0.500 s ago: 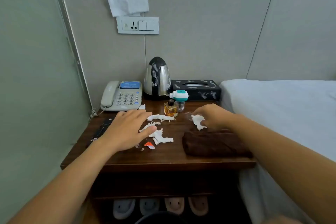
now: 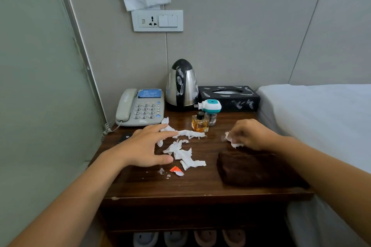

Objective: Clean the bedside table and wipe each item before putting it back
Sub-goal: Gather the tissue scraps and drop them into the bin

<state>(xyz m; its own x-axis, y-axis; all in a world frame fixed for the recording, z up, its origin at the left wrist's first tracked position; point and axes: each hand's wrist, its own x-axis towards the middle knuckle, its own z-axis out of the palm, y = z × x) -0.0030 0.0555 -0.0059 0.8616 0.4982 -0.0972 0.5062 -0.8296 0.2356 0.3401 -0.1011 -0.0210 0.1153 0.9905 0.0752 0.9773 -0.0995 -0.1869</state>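
Left fingers: my left hand (image 2: 145, 146) lies at centre-left of the frame, fingers straight and spread, index tip on a strip of torn white tissue (image 2: 184, 150), thumb just beside another scrap.
Right fingers: my right hand (image 2: 252, 134), right of centre, has its fingers curled, pinching a crumpled tissue wad (image 2: 232, 141) at their tips.
Tissue scraps: the torn white pieces are scattered across the middle of the bedside table (image 2: 200, 188), between the two hands.
Small debris: an orange-and-white scrap (image 2: 176, 170) and a few crumbs lie just below the tissue, toward the front edge.
Cloth: a folded dark brown cloth (image 2: 253, 168) sits on the table's right side, just below my right hand.
Bottle: a small amber perfume bottle (image 2: 200, 122) stands upright at centre, touching or nearly touching a white-and-teal plug-in device (image 2: 209, 106) on a clear vial.
Back row: a grey telephone (image 2: 140, 107) at left, a steel kettle (image 2: 182, 86) in the middle, a black tissue box (image 2: 228, 97) at right, all against the wall.
Wall: a socket panel (image 2: 157, 20) in the upper centre, folded paper above it.
Right edge: a white bed (image 2: 321, 118).
Below: slippers (image 2: 188, 237) under the table.
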